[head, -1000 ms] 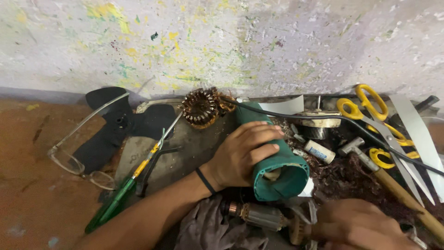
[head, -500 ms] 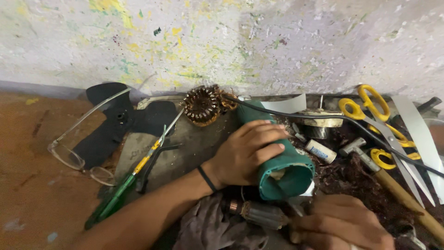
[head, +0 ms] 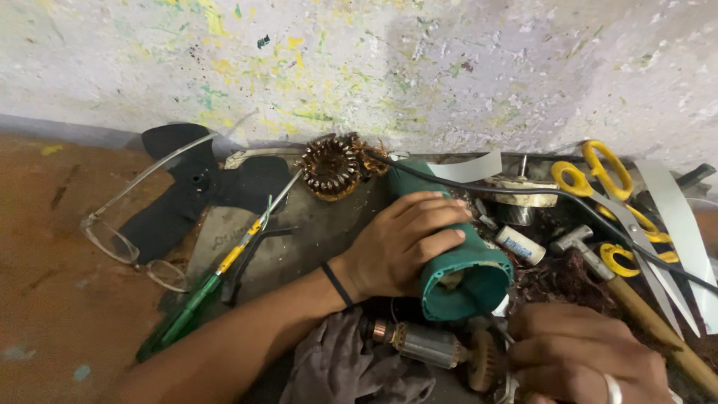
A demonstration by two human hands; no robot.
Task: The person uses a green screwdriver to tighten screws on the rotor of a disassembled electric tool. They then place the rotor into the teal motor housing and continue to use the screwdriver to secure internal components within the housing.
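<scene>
While the left hand [head: 400, 243] clasps the green motor housing [head: 449, 262] on the cluttered bench, the armature [head: 434, 348] lies outside it, unassembled; the right hand [head: 580, 359], fingers curled, grips something unseen.

housing [head: 458, 280] behind armature [head: 428, 346], screwdriver [head: 209, 284] left, scissors [head: 609, 198] right
</scene>
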